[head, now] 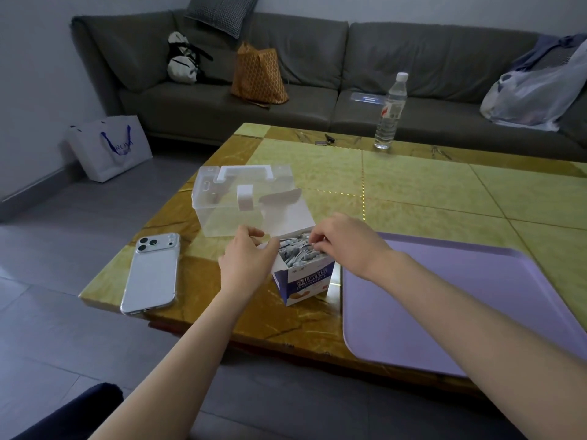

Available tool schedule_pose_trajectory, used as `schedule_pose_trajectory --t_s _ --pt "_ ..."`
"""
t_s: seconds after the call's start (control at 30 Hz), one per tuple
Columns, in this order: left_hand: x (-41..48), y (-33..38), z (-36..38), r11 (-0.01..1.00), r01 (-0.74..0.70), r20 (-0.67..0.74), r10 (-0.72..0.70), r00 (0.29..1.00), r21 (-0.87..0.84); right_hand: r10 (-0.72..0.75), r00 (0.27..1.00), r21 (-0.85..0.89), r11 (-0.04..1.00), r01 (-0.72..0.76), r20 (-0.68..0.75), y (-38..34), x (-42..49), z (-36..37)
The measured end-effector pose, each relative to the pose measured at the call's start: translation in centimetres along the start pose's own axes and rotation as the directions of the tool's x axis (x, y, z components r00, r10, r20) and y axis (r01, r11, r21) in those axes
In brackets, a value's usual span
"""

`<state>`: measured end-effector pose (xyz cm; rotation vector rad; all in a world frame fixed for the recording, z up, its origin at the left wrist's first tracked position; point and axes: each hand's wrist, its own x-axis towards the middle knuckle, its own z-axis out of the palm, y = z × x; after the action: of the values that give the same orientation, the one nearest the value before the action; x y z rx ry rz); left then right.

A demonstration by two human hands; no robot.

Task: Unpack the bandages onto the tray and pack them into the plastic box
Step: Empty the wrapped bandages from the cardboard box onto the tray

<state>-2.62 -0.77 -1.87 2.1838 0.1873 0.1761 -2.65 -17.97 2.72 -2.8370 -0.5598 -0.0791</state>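
A blue and white cardboard bandage box (pixel 305 282) stands open near the table's front edge, its lid flap (pixel 287 211) tipped back. Several wrapped bandages (pixel 297 250) fill it to the top. My left hand (pixel 251 260) grips the box's left side flap. My right hand (pixel 341 241) reaches into the box from the right, its fingertips curled down onto the bandages. A clear plastic box (pixel 222 204) with a white handle and latch sits shut just behind the cardboard box. A lilac tray (pixel 444 296) lies to the right with nothing on it.
A white phone (pixel 152 274) lies face down left of the boxes. A water bottle (pixel 389 112) and keys (pixel 324 140) stand at the table's far edge. Behind the table is a grey sofa (pixel 317 68) with bags on it, and a white paper bag (pixel 109 147) sits on the floor.
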Motion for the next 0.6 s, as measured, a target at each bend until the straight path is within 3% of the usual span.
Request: schedule_pose_trajectory --t_s 0.23,0.4,0.6 --pt "0.5 0.3 -0.2 0.996 0.047 0.058 -0.042 0.997 -0.079 0.016 0.991 -0.131 0.991 0.001 0.13 -0.5 1.5 -0.6" --pt "0.6 0.2 -0.3 0.994 0.056 0.063 -0.05 0.997 -0.095 -0.044 0.993 -0.273 0.959 0.072 0.109 -0.7 1.8 -0.1" --pt "0.6 0.1 -0.1 0.994 0.054 0.05 -0.049 0.998 -0.1 -0.064 0.998 -0.085 0.994 0.064 0.001 0.2 0.7 -1.1"
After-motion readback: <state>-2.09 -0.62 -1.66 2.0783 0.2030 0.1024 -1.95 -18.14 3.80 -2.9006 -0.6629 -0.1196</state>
